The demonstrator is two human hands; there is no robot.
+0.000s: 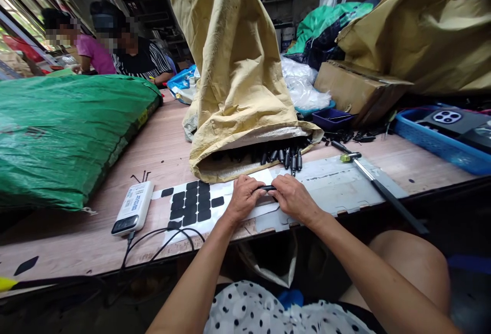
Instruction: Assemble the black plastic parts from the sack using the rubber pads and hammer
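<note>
Between my two hands, at the table's front edge, lies a small black cylindrical part point(267, 187). My left hand point(246, 197) pinches its left end, and my right hand point(290, 194) grips the right end. Just behind them, a yellow-brown sack point(238, 78) lies with its mouth towards me, and several similar black parts point(293, 160) spill out of it. A white sheet with several black rounded-square stickers point(191, 203) is left of my left hand. Under and right of my right hand is a grey flat board point(330, 183).
A white power bank point(133, 207) with cables sits left of the stickers, near a large green sack point(69, 134). On the right are a hammer point(378, 185), a blue basket point(441, 145) and a cardboard box point(356, 88). Two people point(134, 58) sit at the back left.
</note>
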